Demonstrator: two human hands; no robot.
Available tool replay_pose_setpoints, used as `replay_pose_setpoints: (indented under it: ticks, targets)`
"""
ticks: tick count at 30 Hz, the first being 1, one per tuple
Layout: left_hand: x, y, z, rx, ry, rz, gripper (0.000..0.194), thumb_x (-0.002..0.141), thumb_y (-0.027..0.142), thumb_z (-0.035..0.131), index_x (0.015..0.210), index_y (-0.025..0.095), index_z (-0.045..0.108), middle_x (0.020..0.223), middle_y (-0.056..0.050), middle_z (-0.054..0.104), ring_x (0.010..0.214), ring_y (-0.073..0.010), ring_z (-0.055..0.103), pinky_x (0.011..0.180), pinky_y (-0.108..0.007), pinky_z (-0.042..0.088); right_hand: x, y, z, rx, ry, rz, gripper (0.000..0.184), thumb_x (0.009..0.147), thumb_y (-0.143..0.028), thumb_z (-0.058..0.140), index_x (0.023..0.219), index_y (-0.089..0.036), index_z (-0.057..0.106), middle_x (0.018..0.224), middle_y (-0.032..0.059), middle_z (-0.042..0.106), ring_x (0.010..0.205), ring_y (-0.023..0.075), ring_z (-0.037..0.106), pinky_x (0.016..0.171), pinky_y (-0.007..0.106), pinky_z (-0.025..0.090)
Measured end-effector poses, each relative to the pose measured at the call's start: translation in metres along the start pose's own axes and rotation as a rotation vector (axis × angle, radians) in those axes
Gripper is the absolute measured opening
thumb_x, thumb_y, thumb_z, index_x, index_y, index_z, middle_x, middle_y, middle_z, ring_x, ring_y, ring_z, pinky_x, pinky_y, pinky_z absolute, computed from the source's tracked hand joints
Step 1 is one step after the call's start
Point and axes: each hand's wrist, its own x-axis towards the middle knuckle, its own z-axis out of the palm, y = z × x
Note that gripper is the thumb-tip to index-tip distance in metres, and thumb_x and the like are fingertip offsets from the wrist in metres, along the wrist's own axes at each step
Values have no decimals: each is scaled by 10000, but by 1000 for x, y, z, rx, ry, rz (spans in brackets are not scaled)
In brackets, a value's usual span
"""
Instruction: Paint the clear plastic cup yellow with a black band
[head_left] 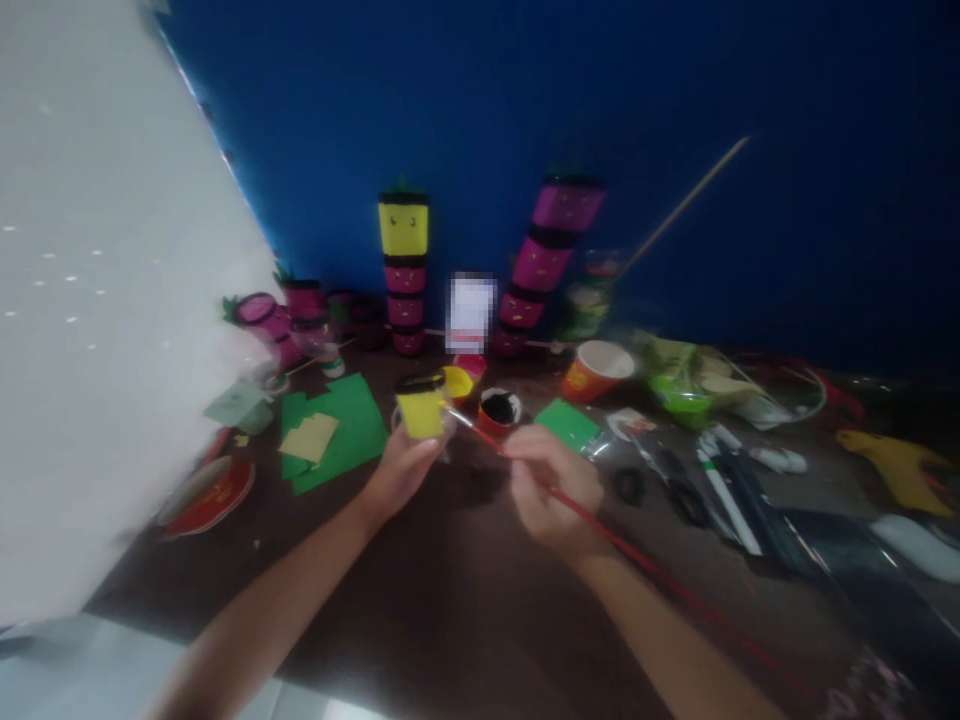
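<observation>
My left hand (409, 470) is closed around the lower part of a small yellow cup (422, 413) with a black rim, held up above the table. In my right hand (553, 485) is a long red paintbrush (487, 437), gripped like a pen. Its pale tip reaches to the cup's right side; blur hides whether it touches. Just behind, between the hands, stands a pot of black paint (498, 408). A pot of yellow paint (456, 382) is partly hidden behind the cup.
Green sheets (352, 440) lie at left, near a red lid (210, 497). Stacks of painted cups (406, 270) stand against the blue wall. A paper cup (596, 370), scissors (679, 490), pens (731, 500) and a yellow glue gun (896, 465) occupy the right.
</observation>
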Motion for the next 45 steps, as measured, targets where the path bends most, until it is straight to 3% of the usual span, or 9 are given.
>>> replay_pose_setpoints:
  ticks: [9,33,36,39,42,45]
  targets:
    - [0,-1,-1,-4,26,-28,481,624,177,748,1089,194,625,1048,-45,679,977,-180,621,924,-288,429,0,-2,2,-34,23,5,179,747,-50,506,831,-193,573,785,44,620,730,154,617,626,278,519]
    - [1,-2,-2,31,12,-5,425,639,200,728,1052,193,630,999,-43,685,970,-185,618,922,-302,436,-3,-4,-1,-21,2,2,150,752,-77,506,803,-199,575,734,32,626,698,167,626,631,302,529]
    - [1,-2,-1,15,23,-4,422,658,220,717,1069,194,627,1008,-42,684,1016,-188,605,958,-312,415,-2,-7,-4,-13,27,22,186,779,-74,490,888,-195,581,779,44,646,730,168,642,651,301,542]
    - [3,0,1,19,82,-16,327,639,252,739,952,189,663,964,-27,690,996,-173,611,959,-292,414,-1,-9,-4,-17,10,45,233,812,-60,479,964,-195,592,821,45,680,751,154,657,691,287,548]
    - [3,0,1,34,113,-10,201,617,269,761,773,177,674,863,-18,699,955,-166,622,935,-275,433,0,-8,-1,-26,-40,13,213,818,-55,495,921,-193,619,816,39,698,771,151,665,718,275,549]
    - [4,-2,-2,37,100,3,199,620,256,759,789,185,683,870,-21,711,966,-174,621,946,-293,437,-1,-7,1,-40,-48,3,200,823,-56,498,898,-187,629,814,40,702,775,148,668,711,261,550]
